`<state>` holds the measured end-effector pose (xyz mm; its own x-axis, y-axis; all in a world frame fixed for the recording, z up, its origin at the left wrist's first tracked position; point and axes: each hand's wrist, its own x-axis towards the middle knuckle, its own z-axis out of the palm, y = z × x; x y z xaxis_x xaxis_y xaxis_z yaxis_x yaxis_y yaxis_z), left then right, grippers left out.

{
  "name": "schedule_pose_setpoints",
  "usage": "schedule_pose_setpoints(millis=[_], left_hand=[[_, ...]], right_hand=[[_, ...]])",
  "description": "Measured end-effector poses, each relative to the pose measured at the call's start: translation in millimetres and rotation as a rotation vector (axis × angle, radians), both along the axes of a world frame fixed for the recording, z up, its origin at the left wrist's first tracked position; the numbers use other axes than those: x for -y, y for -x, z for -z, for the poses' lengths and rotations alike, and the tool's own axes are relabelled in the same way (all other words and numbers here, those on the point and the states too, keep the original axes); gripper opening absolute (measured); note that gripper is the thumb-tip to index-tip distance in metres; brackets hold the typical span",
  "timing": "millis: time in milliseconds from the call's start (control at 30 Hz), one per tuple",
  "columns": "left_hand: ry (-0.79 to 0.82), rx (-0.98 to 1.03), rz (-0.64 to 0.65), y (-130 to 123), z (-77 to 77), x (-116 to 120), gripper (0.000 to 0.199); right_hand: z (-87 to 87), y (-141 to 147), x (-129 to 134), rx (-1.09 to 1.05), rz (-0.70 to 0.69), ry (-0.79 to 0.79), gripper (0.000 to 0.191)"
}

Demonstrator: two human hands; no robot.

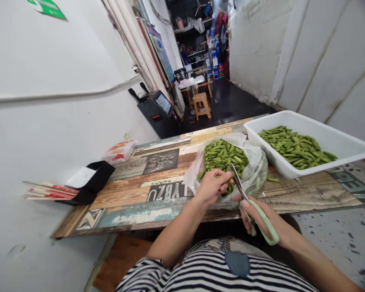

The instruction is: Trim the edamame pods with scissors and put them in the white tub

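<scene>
Green pods (222,154) fill a clear plastic bag (258,162) that lies open near the table's front edge. Over the near side of the bag, my left hand (213,186) has thumb and forefinger pinched together, and a small bit of green shows at the fingertips, probably part of a pod. My right hand (261,215) grips scissors (257,217) with pale green handles. Their blades are parted and point up towards the left fingertips. A white tray (313,173) with more green pods (295,148) stands to the right of the bag.
One loose pod (273,179) lies between bag and tray. On the left of the wood-patterned table (121,190) are a black holder (94,182) with red-wrapped chopsticks (53,191) and a red-and-yellow plastic package (118,152). A black machine (159,113) with a screen stands beyond the table.
</scene>
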<state>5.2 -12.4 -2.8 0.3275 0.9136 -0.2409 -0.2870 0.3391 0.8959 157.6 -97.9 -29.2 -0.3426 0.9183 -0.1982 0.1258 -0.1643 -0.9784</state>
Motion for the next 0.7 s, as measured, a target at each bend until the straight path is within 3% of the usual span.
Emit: schedule_pose_setpoints(millis=[200, 367, 533, 600, 700], left_hand=[[0.003, 0.015, 0.010, 2, 2.5, 2, 0.045], [0.031, 0.026, -0.005, 4, 3.5, 1, 0.041], [0.055, 0.098, -0.089, 24, -4.4, -17, 0.031], [0.019, 0.035, -0.054, 34, -7.5, -25, 0.025], [-0.122, -0.215, 0.077, 44, -10.7, -32, 0.017]], right_hand=[[0.9, 2, 1, 0.002, 0.052, 0.053, 0.038], [7.7, 7, -3, 0.014, 0.145, 0.187, 0.038], [10.7, 1, -3, -0.108, 0.209, 0.195, 0.046], [9.6, -3, -1, -0.101, 0.230, 0.193, 0.049], [7.8, -7, 4, -0.094, 0.232, 0.187, 0.051]])
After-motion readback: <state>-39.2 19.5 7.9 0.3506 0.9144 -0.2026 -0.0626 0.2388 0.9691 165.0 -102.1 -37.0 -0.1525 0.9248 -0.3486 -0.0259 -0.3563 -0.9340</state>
